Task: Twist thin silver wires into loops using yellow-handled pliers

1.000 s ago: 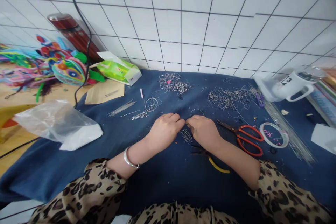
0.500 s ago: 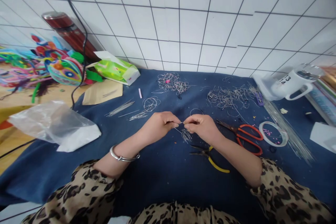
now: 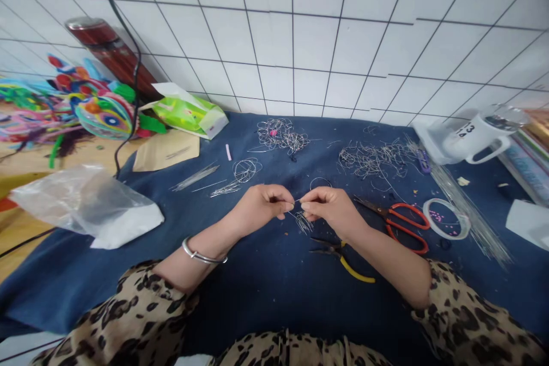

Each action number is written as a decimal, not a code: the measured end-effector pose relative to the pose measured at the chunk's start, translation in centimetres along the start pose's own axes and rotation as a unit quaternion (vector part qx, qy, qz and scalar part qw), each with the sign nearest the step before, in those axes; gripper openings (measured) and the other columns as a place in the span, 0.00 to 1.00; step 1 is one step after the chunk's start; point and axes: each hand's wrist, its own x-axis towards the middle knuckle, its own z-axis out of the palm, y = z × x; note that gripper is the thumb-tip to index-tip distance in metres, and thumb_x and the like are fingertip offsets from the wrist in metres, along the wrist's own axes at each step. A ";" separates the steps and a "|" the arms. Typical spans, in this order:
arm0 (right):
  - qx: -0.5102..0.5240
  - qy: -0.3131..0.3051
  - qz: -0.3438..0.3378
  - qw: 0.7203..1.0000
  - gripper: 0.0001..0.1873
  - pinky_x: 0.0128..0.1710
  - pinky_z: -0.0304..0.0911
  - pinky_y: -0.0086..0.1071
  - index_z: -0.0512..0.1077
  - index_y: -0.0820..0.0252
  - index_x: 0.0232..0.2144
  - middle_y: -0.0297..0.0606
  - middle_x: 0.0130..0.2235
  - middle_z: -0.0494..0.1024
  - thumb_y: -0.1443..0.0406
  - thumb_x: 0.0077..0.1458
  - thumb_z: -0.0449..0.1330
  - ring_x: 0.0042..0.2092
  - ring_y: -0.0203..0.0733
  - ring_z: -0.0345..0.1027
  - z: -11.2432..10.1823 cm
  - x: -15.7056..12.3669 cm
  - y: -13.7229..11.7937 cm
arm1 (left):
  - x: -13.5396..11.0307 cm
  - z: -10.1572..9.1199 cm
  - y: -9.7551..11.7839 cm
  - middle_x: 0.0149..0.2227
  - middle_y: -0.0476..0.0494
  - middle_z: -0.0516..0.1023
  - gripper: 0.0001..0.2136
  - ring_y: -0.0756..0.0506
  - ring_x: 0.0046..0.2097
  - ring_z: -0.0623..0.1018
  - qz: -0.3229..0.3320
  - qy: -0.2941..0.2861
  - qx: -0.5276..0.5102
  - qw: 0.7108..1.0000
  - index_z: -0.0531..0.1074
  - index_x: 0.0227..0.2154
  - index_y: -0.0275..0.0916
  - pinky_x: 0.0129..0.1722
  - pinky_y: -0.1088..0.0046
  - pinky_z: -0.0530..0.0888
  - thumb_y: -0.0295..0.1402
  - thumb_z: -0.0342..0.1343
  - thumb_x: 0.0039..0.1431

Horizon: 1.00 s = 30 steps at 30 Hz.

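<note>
My left hand (image 3: 259,206) and my right hand (image 3: 332,210) meet over the middle of the blue cloth (image 3: 266,286), each pinching one end of a short thin wire (image 3: 296,202) held between them. Just below the fingertips lies a small bundle of cut wires (image 3: 303,221). A silver bangle (image 3: 199,253) sits on my left wrist. Pliers with yellow handles (image 3: 343,257) lie under my right forearm. Red-handled scissors (image 3: 398,223) rest to the right of my right hand.
Tangled wire heaps (image 3: 283,136) (image 3: 373,159) and wire rings (image 3: 246,170) lie farther back. A tape roll (image 3: 446,218), long wires (image 3: 472,211) and a white mug (image 3: 480,134) are at right. A plastic bag (image 3: 86,203), green pack (image 3: 189,113), colourful craftwork (image 3: 98,111) and red flask (image 3: 111,54) are at left.
Both hands have lifted slightly off the cloth and turned, and now pinch a wire between them; a second ago they rested knuckles-up on the small wire bundle.
</note>
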 end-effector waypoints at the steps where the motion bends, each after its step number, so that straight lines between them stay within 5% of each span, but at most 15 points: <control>1: 0.009 0.002 -0.002 1.000 0.09 0.31 0.68 0.32 0.73 0.63 0.29 0.32 0.23 0.72 0.63 0.43 0.62 0.26 0.32 0.67 0.0 0.0 0.0 | 0.1 0.2 -0.1 0.24 0.51 0.71 0.04 0.52 0.25 0.72 -0.017 -0.004 -0.039 0.999 0.72 0.29 0.35 0.27 0.77 0.69 0.31 0.56 0.50; 13: 0.120 0.020 0.027 0.992 0.09 0.31 0.67 0.30 0.72 0.63 0.28 0.33 0.25 0.73 0.63 0.42 0.64 0.27 0.32 0.68 0.3 -0.2 0.1 | -0.1 1.7 -0.3 0.26 0.51 0.71 0.05 0.56 0.22 0.68 -0.047 0.011 -0.249 0.967 0.69 0.27 0.34 0.23 0.80 0.64 0.30 0.59 0.49; 30: 0.158 0.042 0.031 0.986 0.09 0.30 0.67 0.30 0.72 0.63 0.26 0.33 0.25 0.74 0.63 0.42 0.65 0.27 0.32 0.68 1.1 -0.3 0.6 | 0.2 2.3 -0.8 0.24 0.51 0.71 0.06 0.56 0.22 0.67 -0.060 0.011 -0.305 0.950 0.69 0.26 0.34 0.24 0.80 0.63 0.31 0.59 0.50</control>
